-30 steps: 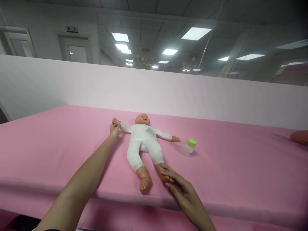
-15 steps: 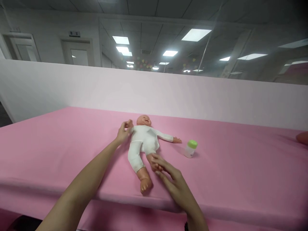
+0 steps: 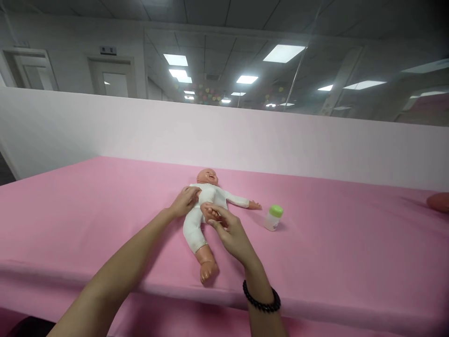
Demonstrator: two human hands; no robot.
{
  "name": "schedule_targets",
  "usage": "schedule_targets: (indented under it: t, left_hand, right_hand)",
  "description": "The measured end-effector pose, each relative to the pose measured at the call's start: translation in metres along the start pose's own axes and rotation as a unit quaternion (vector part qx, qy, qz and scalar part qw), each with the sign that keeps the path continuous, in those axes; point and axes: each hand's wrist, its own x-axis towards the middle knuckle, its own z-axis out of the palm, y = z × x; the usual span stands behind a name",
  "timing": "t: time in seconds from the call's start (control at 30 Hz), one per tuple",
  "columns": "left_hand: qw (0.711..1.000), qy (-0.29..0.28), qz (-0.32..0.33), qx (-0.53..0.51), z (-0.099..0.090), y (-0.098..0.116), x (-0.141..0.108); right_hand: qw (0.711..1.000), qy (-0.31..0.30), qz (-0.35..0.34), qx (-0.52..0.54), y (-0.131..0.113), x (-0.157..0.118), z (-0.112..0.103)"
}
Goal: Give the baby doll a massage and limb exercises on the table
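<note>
A baby doll (image 3: 193,230) in white clothes lies on its back on a pink-covered table, head toward the white partition. My left hand (image 3: 185,201) is closed at the doll's chest, apparently around its arm or hand; the fingers partly hide what they grip. My right hand (image 3: 232,234), with a black beaded bracelet at the wrist, grips one of the doll's feet (image 3: 209,213). That leg is bent up over the belly. The doll's other leg lies stretched toward me, and its other arm reaches out to the right. Right of that arm stands a small bottle (image 3: 273,218) with a green cap.
The pink table cover (image 3: 336,243) drapes over the front edge. A white partition (image 3: 224,135) runs along the back, with glass above it. At the far right edge sits a brownish-orange rounded object (image 3: 438,202), partly cut off.
My right hand has pushed the doll's foot up and left, bending the leg over the belly. My left hand has come inward and slightly down onto the chest.
</note>
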Motion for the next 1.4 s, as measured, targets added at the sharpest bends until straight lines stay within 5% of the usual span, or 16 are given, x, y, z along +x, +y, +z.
schedule_targets:
  t: [0.07,0.17,0.3,0.4,0.53,0.63,0.73,0.8,0.97,1.13,1.27,1.4]
  left_hand:
    - [1.000,0.006,-0.011,0.013,0.001,-0.002,-0.002]
    - [0.989,0.087,-0.100,-0.065,-0.004,-0.015,-0.002]
    - [0.911,0.254,-0.286,-0.155,-0.018,-0.037,-0.002]
    - [0.862,0.313,-0.358,-0.173,-0.021,-0.044,-0.001]
    - [0.919,0.283,-0.238,-0.136,-0.011,-0.030,0.002]
    - [0.983,0.164,-0.079,-0.033,-0.003,-0.006,0.003]
    - [0.999,0.031,0.010,0.042,-0.001,0.012,0.001]
    - [0.999,0.016,0.008,0.043,-0.001,0.013,0.000]
    - [0.968,0.186,-0.158,-0.061,-0.011,-0.018,0.000]
    - [0.837,0.262,-0.479,-0.040,-0.031,-0.043,-0.006]
    - [0.802,0.262,-0.537,0.016,-0.041,-0.043,-0.011]
    - [0.782,0.257,-0.563,0.073,-0.043,-0.037,-0.010]
  right_hand:
    - [1.000,0.020,-0.003,-0.002,-0.001,0.005,0.005]
    - [0.999,0.033,0.015,0.009,-0.001,-0.017,0.002]
    - [0.999,-0.006,0.053,0.011,0.008,-0.073,-0.012]
    - [0.997,-0.015,0.076,0.023,0.021,-0.104,-0.020]
    - [0.994,0.000,0.090,0.060,0.022,-0.092,-0.022]
    - [0.995,-0.013,0.067,0.068,0.010,-0.050,-0.014]
    - [0.997,-0.014,0.036,0.060,0.000,-0.013,-0.002]
    - [0.998,-0.010,0.032,0.052,-0.003,-0.005,0.003]
    - [0.998,-0.003,0.057,0.024,0.001,-0.049,-0.005]
    - [0.995,0.035,0.067,-0.058,0.022,-0.115,-0.003]
    - [0.978,0.172,0.015,-0.116,0.041,-0.138,0.017]
    - [0.959,0.228,-0.032,-0.167,0.049,-0.141,0.035]
